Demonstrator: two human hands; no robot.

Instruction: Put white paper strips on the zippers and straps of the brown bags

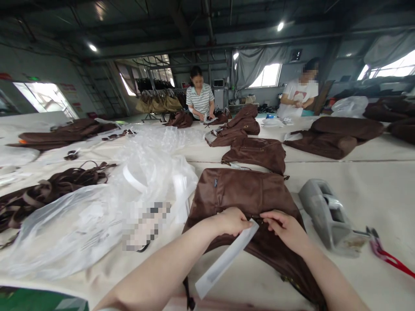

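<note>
Lengthwise, the strip [225, 261] slants down-left, left fingers [245, 224] pinching it; right fingers' [274, 214] grip unclear.

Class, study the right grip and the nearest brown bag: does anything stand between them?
Nothing visible does: the right grip is directly over the brown bag. The white strip in the left grip crosses the bag's lower edge in this view, but to the left of the right grip.

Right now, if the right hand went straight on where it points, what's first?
Likely the white strip, at its upper end, held by the left hand. Depth is unclear from one view; the right hand might pass just above it.
</note>
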